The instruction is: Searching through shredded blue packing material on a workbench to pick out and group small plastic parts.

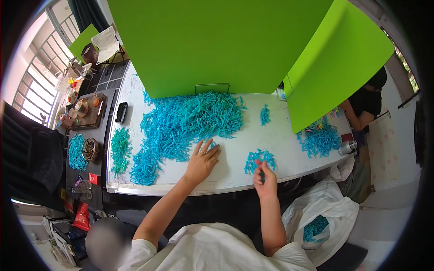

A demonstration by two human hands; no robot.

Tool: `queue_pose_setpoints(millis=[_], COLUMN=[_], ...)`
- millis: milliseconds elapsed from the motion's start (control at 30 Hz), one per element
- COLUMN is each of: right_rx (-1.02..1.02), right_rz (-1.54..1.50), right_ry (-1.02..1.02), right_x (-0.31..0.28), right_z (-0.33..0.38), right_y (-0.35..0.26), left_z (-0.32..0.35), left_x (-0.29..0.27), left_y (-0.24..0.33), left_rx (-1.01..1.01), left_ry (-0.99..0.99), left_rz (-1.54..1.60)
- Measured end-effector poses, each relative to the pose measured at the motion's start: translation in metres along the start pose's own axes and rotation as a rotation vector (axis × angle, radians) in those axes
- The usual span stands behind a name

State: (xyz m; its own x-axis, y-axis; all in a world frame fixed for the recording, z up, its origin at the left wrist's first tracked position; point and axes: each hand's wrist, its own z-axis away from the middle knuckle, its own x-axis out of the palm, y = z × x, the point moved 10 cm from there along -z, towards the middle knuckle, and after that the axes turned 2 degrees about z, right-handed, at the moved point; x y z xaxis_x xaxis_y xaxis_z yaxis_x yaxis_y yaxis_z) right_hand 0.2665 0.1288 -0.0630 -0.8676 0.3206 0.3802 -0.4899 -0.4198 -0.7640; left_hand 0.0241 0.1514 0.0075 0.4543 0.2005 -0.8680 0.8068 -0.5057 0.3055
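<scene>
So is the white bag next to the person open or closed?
Open. The white bag gapes at the top, and blue plastic pieces show inside it. It sits below the table edge, near the right hand.

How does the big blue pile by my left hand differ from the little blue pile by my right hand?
The big pile of blue plastic pieces sprawls across much of the white table, up to the green divider; the small pile is a compact cluster near the front edge. The left hand lies flat at the big pile's edge; the right hand pinches a piece beside the small pile. Both look the same turquoise.
</scene>
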Motion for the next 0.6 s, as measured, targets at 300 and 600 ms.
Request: queue_pose_setpoints(millis=[300, 600], right_rx=[0.444, 0.459], right_rz=[-0.418, -0.181], right_ry=[-0.353, -0.534], right_x=[0.133, 0.165], right_z=[0.051, 0.07], right_y=[0.073, 0.111], left_z=[0.047, 0.07], left_x=[-0.078, -0.082], left_y=[0.012, 0.017], left_rx=[-0.392, -0.467], left_ry=[0.275, 0.282], left_rz=[0.323, 0.333])
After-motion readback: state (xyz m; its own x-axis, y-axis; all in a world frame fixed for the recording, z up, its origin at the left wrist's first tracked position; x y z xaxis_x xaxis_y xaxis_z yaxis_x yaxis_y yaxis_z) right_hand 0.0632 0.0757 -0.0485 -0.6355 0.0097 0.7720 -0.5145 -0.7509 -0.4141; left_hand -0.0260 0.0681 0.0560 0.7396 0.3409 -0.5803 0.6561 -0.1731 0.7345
